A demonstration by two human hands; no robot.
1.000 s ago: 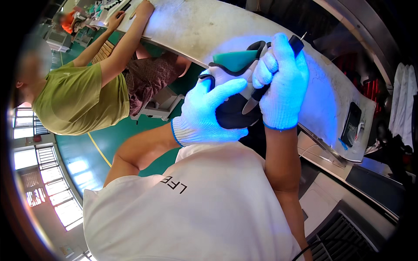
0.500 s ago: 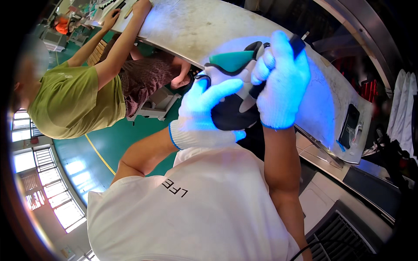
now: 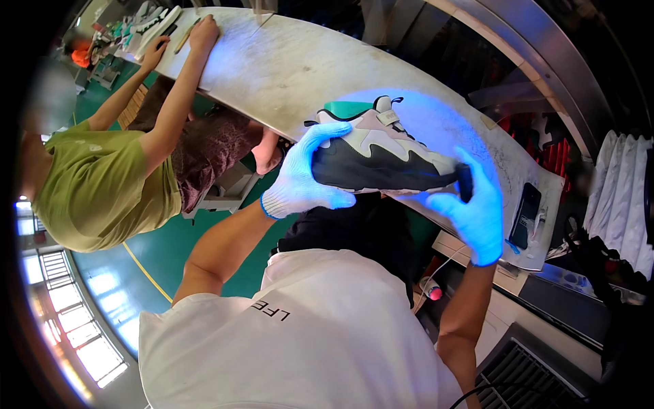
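Observation:
A sneaker (image 3: pixel 385 157) in black, white and grey, with a green lining at its collar, is held level above the near edge of the workbench, its side facing me. My left hand (image 3: pixel 306 170), in a white knitted glove, wraps its heel end, thumb below and fingers over the top. At the toe end, my right hand (image 3: pixel 473 208), gloved the same way, has thumb and fingers around the dark tip. Blue light falls on both gloves and on the bench behind the shoe.
The long pale workbench (image 3: pixel 286 75) runs from upper left to right. A phone (image 3: pixel 526 215) lies at its right end. A person in a green shirt (image 3: pixel 102 177) sits at left, arms on the bench. White cloths (image 3: pixel 618 198) hang at far right.
The sneaker has turned from its collar facing me to a level side view. My right hand has moved down and right from the upper part to the toe; the left stays at the heel end.

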